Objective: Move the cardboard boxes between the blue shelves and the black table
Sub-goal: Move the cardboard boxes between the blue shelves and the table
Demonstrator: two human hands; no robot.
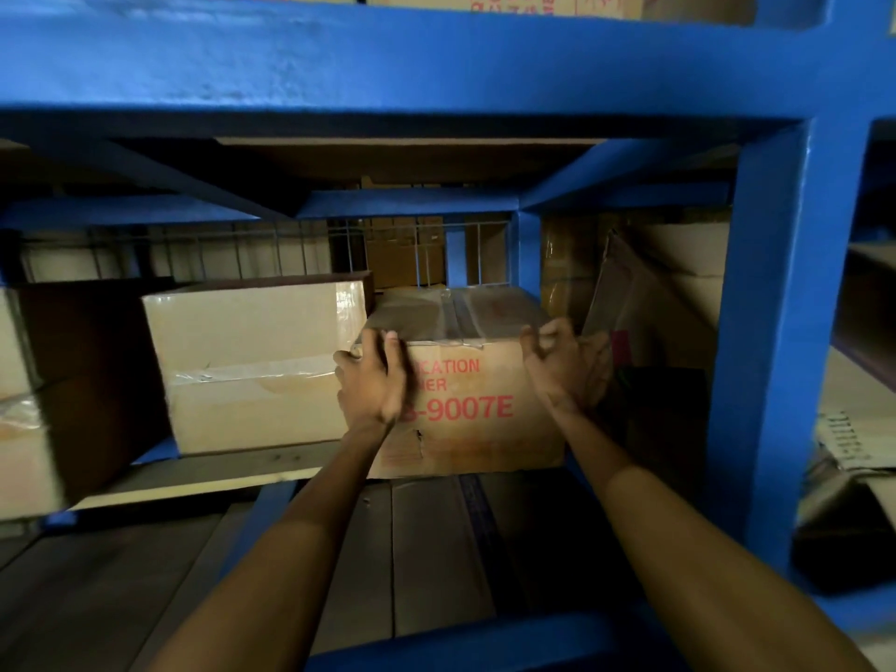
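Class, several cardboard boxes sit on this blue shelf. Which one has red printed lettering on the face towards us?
The box with red lettering between the two hands, reading "9007E". The pale box to its left shows only clear tape, no print.

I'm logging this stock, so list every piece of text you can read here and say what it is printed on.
"ICATION" on the front of the box on the shelf, partly hidden by the left hand
"NER" below it, start hidden
"-9007E" below that, in large red print
Red letters on the box on the upper shelf: cut off, unreadable
Dark print on the torn cardboard at far right: too blurred to read
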